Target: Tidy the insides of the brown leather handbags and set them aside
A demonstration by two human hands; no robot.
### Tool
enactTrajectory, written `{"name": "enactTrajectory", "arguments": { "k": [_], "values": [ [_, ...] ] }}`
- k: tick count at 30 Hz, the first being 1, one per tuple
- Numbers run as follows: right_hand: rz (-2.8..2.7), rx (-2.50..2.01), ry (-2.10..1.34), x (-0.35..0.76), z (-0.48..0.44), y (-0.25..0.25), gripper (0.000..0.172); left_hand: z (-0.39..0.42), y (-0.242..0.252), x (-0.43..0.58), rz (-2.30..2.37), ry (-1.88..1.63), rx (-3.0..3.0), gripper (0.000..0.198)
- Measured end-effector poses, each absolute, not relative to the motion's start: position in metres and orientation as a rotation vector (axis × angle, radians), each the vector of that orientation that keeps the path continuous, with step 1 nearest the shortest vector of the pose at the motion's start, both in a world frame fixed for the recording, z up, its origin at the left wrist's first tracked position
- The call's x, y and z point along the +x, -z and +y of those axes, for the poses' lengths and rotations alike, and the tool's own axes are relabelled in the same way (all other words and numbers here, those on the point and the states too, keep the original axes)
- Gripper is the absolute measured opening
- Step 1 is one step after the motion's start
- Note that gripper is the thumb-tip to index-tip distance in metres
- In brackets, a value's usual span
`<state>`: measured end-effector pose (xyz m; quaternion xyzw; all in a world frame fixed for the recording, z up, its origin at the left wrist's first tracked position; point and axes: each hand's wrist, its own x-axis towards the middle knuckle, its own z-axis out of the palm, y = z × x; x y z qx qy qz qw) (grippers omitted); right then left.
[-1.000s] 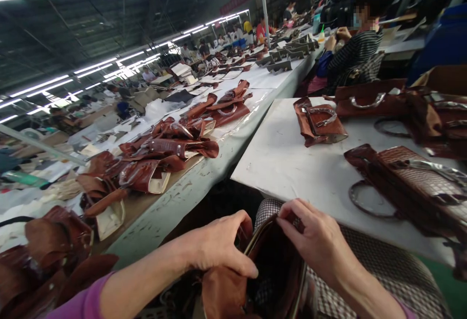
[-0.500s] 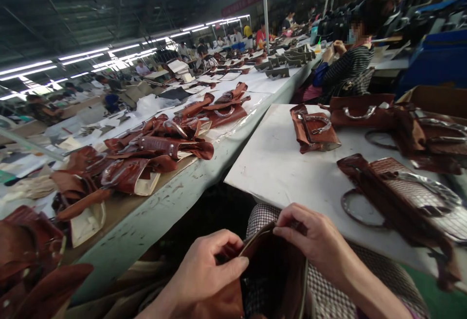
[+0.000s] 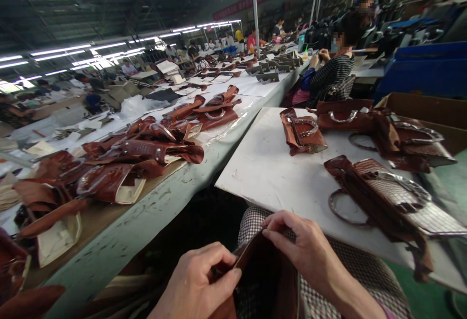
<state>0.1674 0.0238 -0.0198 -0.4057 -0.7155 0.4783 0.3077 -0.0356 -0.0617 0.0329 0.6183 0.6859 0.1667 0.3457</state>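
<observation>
A brown leather bag (image 3: 266,280) with a dark inside lies open on my lap, at the bottom middle of the head view. My left hand (image 3: 199,285) pinches the near left edge of its opening, fingers closed. My right hand (image 3: 299,248) grips the far rim of the opening, fingers curled over it. Under the bag a checked cloth (image 3: 359,268) covers my lap.
A white table (image 3: 277,173) ahead holds several brown handbags (image 3: 379,192) with ring handles. A long bench (image 3: 153,207) on the left carries piles of brown leather pieces (image 3: 142,151). A person in a striped top (image 3: 330,73) sits beyond. A blue crate (image 3: 426,68) stands at right.
The view has swung to the right and down. My left hand slid lower along the bag's edge and now pinches it; my right hand keeps its grip on the rim.
</observation>
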Motion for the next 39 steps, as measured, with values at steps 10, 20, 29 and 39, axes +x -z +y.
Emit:
{"name": "enactTrajectory", "arguments": {
  "k": [10,20,29,39],
  "values": [
    [-1.931,-1.036,-1.218,0.165,0.024,0.016,0.008,-0.033,-0.043,-0.029,1.729,-0.026,1.923,0.018],
    [-1.806,-1.013,-1.287,0.169,0.026,0.021,0.019,-0.013,-0.023,-0.019,1.316,0.26,2.801,0.024],
    [-1.831,-0.978,-1.412,0.179,0.022,0.018,0.012,-0.016,-0.021,-0.02,1.417,0.042,2.622,0.041],
    [-1.76,-1.02,-1.325,0.174,0.02,0.02,0.023,-0.009,-0.024,-0.016,1.427,-0.133,2.672,0.024]
  ]
}}
